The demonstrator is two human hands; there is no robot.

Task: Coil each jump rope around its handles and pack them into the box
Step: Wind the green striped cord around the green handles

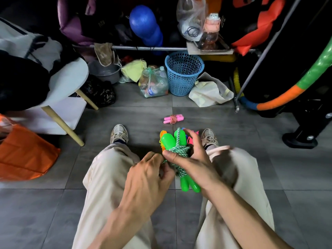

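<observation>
L hand (147, 174) pinching cord, R hand (190, 159) round green rope (177, 151) — loose ropes behind mostly hidden.

bright green handles (185, 184) with green-and-white braided rope (177, 150), pink handles (168, 119) with red-white twisted cord, blue perforated basket (183, 74)

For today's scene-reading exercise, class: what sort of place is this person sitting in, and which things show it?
Probably a storage corner for sports or fitness gear. A blue exercise ball sits on a metal rack, a foam-wrapped hoop leans at the right, and a coiled pink jump rope lies on the grey tiled floor.
</observation>
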